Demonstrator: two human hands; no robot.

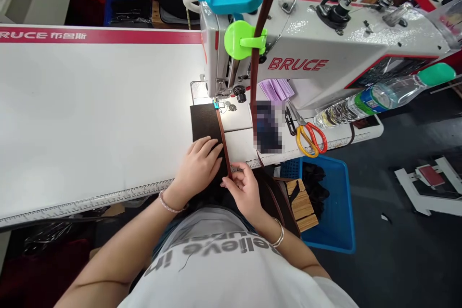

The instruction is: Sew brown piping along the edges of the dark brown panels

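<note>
- Left hand [200,166], fingers flat, lies on the black cloth [205,122] by the machine [310,41].
- Right hand [248,190] pinches the brown strip [224,145] at the cloth's edge.
- A loose pinch could turn it crooked.

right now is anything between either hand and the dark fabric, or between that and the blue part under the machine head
Nothing visible: the left hand rests on the dark fabric, the right hand pinches the brown strip along its right edge, and the fabric's far end reaches the blue part.
</note>
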